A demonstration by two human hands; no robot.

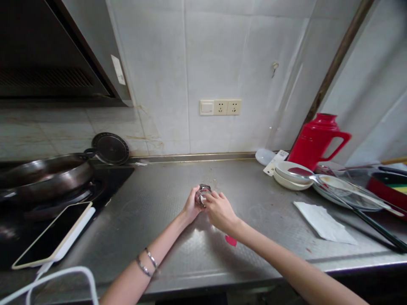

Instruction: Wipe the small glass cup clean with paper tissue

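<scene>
While the left hand (191,206) wraps around a small dark container (199,197) near the middle of the steel counter (152,199), the right hand (221,212) bends its fingers at the container's mouth; whether they pinch the white scrap (202,198) there, I cannot tell. Nearer the counter's front edge lies a red scrap (230,241).

Left forearm (170,236) has two silvery metal bangles (144,267): narrow curved bands, worn close together, shiny with darker patches, finer pattern too small to read. Right forearm (270,250) bare along visible length. Left hand (190,206) and right hand (220,210) ungloved, slim-fingered.
</scene>
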